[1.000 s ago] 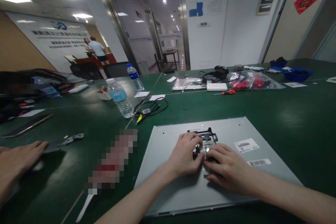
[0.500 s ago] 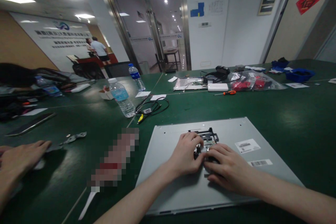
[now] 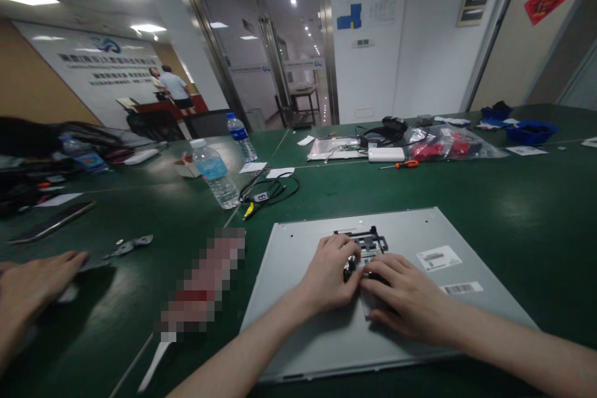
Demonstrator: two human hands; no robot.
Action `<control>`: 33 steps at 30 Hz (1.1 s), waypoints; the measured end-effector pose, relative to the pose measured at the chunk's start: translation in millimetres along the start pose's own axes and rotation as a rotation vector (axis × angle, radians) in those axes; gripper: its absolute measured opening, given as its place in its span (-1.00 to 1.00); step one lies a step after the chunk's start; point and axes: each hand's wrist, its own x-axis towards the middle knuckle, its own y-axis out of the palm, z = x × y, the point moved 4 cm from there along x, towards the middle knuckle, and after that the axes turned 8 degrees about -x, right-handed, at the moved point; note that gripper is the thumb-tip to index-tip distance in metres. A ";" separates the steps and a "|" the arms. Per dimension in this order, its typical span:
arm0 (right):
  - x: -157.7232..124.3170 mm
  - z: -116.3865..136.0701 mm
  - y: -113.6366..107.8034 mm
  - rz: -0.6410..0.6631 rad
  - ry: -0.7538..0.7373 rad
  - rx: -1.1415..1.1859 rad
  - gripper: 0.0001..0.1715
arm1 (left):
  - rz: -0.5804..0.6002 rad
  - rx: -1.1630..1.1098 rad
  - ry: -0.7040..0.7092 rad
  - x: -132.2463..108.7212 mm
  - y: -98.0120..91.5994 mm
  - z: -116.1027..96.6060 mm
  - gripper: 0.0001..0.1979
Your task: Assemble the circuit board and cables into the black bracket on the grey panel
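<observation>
A large flat grey metal panel (image 3: pixel 298 329), like the back of a display, lies on the green table. Near its middle is a cut-out with a black slotted frame (image 3: pixel 373 241). Over the near part of that cut-out my left hand (image 3: pixel 333 273) has its fingers curled, thumb and fingertips pinched around a small dark part. My right hand (image 3: pixel 401 292) meets it from the right, fingers bent and closed at the same spot. A greyish strip (image 3: pixel 368 305) shows beneath the right fingers. Most of what both hands grip is hidden.
Another person's hand (image 3: pixel 41 280) is at the far left, near a small metal piece (image 3: pixel 128 245). Left of the panel lies a blurred-out reddish object (image 3: pixel 205 286). Water bottles (image 3: pixel 215 174), a black cable (image 3: pixel 275 189) and an orange-handled screwdriver (image 3: pixel 407 164) lie beyond.
The right fingers have shifted slightly, and more of the greyish strip shows below them. My left hand stays in nearly the same place on the panel.
</observation>
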 end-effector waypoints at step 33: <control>-0.8 -1.3 1.8 0.024 -0.028 0.047 -0.77 | 0.016 0.005 -0.003 0.5 -1.7 -3.0 -0.88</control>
